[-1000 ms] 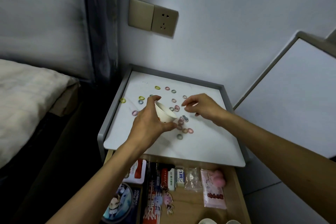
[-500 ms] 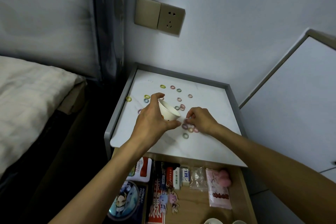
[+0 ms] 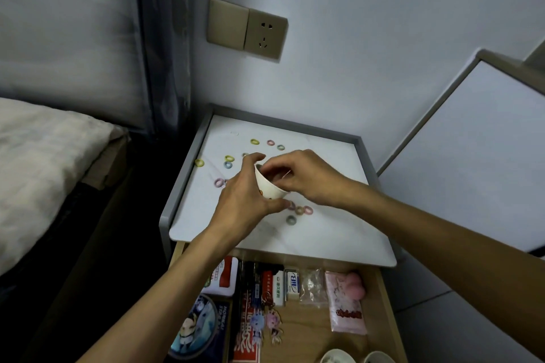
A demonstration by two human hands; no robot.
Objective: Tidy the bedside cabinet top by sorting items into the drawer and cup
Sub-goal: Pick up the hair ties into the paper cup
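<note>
White cup (image 3: pixel 271 186) gripped, tilted, by the left hand (image 3: pixel 241 203); right hand (image 3: pixel 306 177) bunches fingertips at its mouth, hold unclear.

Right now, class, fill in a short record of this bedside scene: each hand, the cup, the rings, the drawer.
left hand: grips the white cup, held tilted
right hand: fingers curled at the cup's mouth; whether they hold a ring is hidden
coloured rings: many lie scattered on the cabinet top
drawer: open below the top, with packets and boxes inside
</note>
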